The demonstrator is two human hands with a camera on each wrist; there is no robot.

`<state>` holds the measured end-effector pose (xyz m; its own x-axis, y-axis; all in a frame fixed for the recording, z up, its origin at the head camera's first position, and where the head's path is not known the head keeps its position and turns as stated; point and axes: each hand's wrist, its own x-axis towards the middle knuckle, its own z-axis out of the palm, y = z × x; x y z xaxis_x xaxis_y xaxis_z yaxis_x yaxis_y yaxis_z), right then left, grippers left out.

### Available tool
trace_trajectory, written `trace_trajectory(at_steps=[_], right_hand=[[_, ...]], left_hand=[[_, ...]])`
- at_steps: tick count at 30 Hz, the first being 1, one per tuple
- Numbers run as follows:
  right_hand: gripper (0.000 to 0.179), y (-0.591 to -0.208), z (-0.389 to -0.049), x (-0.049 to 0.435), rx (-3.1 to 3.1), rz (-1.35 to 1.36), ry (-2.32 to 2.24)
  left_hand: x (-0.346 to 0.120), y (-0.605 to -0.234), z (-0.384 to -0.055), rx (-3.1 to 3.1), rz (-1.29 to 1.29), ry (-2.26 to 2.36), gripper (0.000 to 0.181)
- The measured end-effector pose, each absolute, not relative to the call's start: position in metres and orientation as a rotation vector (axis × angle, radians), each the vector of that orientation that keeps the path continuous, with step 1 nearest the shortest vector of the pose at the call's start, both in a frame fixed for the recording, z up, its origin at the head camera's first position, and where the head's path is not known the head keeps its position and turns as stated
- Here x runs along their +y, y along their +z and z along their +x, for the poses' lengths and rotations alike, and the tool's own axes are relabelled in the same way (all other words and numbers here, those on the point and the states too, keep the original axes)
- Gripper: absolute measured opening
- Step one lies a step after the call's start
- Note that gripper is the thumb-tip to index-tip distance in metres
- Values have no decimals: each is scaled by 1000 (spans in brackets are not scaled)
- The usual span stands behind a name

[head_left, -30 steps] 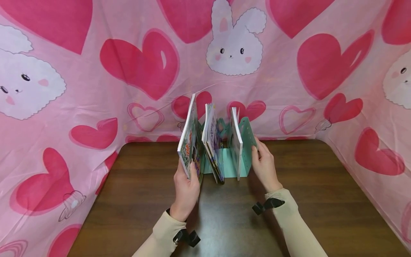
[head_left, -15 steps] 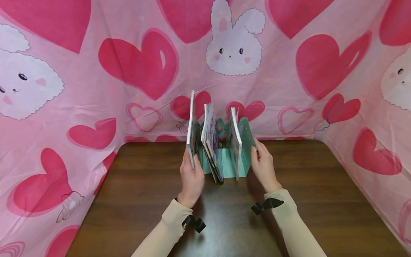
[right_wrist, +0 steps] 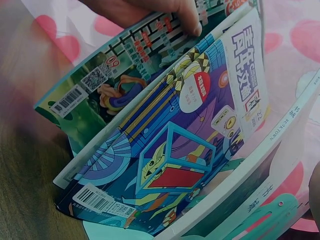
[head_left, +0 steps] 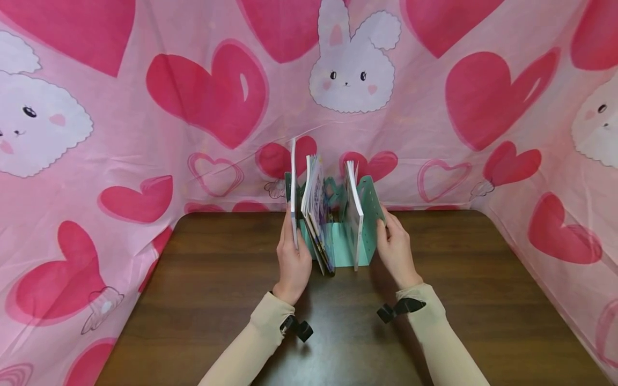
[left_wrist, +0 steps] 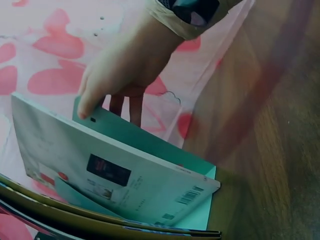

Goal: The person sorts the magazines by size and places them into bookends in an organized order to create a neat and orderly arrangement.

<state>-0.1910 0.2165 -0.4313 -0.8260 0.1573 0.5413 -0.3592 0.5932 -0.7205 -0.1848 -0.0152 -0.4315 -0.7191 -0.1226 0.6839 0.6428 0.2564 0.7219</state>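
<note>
My left hand [head_left: 294,268] pinches a thin magazine [head_left: 293,177] by its near edge at the left end of a mint-green book rack [head_left: 345,249]. Its thumb lies across the illustrated cover [right_wrist: 125,85] in the right wrist view. That magazine stands nearly upright, just inside the rack's left end panel [head_left: 288,185]. My right hand [head_left: 397,249] grips the rack's right end panel [head_left: 370,214], thumb on the inner side, as the left wrist view shows of the panel [left_wrist: 145,137]. Several magazines [head_left: 316,214] lean together mid-rack. A white-backed magazine [head_left: 354,198] stands near the right panel.
The rack rests on a dark wooden table [head_left: 217,300], towards its back edge. A pink cloth [head_left: 212,96] printed with hearts and rabbits hangs behind and at both sides. Black cameras are strapped at both wrists.
My left hand has moved right with its magazine, turning it from a leftward slant to nearly upright at the rack's left end. My right hand has kept its hold on the right panel.
</note>
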Motion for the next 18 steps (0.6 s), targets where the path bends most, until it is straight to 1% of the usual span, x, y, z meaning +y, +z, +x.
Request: trace_trajectory(at_steps=[3,18], right_hand=[[46,-431,-191,217,-2260,156,1202],[48,-433,-192,217,-2261,147,1252]], left_hand=[[-14,-434,-187,-1885,-476,-1537,69],[-12,-446,-195,-1900,-477,-1498,66]])
